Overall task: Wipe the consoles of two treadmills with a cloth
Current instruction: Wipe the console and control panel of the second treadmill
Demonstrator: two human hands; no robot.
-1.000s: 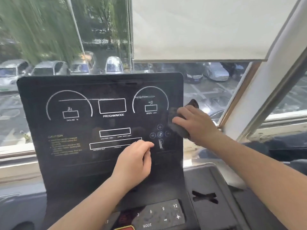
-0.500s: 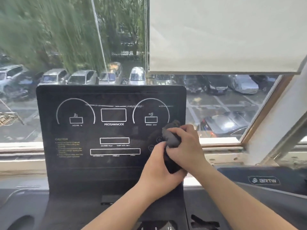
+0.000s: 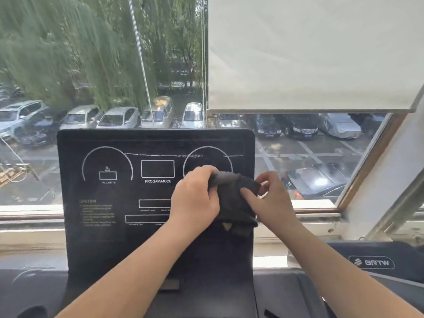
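Both hands hold the dark grey, crumpled cloth (image 3: 234, 200) in front of the right part of the flat black treadmill console (image 3: 110, 203), over its right-hand dial. Whether it touches the panel I cannot tell. The left hand (image 3: 195, 200) has its fingers (image 3: 204, 172) curled over the cloth's upper left edge. The right hand (image 3: 275, 200) pinches the upper right corner between its thumb and a bent finger, with the forefinger lying straight across the fabric. This looks like arranging the cloth for wiping. To do it well, fold it into a flat pad with a fresh face outward. Then press it to the panel and work in overlapping passes from the top edge down, going lightly over the printed controls. A neighbouring dark machine (image 3: 367, 249) stands to the right.
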